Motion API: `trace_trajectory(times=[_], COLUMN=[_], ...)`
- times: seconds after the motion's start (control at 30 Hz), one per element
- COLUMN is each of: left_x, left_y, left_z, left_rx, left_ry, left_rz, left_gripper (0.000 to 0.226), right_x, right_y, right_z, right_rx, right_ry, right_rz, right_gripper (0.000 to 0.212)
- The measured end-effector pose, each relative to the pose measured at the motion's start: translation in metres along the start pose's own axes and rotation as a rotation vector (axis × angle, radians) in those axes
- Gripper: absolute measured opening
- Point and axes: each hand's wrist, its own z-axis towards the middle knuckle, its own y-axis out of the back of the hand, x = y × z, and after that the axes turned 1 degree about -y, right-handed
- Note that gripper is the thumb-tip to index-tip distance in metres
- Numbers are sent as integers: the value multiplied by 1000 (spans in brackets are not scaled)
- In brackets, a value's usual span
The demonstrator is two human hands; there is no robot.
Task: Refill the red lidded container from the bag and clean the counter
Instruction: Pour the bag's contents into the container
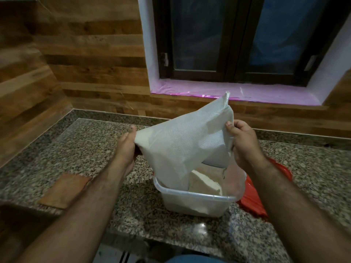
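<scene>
Granite desk (79, 149) carries the container (193, 203); left hand (126, 149) and right hand (243, 145) grip the upended bag (178, 141), pouring; next, shake out the remainder

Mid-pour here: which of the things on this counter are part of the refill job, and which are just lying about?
Part of the job:
white bag, tipped over the container, held by left hand and right hand
clear container, partly filled with pale powder
red lid, lying beside the container
granite counter

Lying about:
brown cloth on the counter
window
</scene>
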Motion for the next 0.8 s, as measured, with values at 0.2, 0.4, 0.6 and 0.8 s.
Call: trace_trajectory(times=[0.2,0.4,0.6,0.8], left_x=[-3,-25,-53,-68], left_y=[-19,-32,-63,-73], left_z=[-1,-1,-13,-8], left_rx=[-134,-81,-106,-187], left_ry=[-190,-454,-672,-808], left_rz=[116,346,442,477], left_gripper=[25,39,61,61], right_x=[-11,-8,-11,-5], right_y=[15,34,40,40], right_z=[-6,2,12,19], right_rx=[-65,-94,-238,-309], right_ry=[-33,-5,88,111], right_rz=[-42,65,-13,-53], right_gripper=[19,61,24,26])
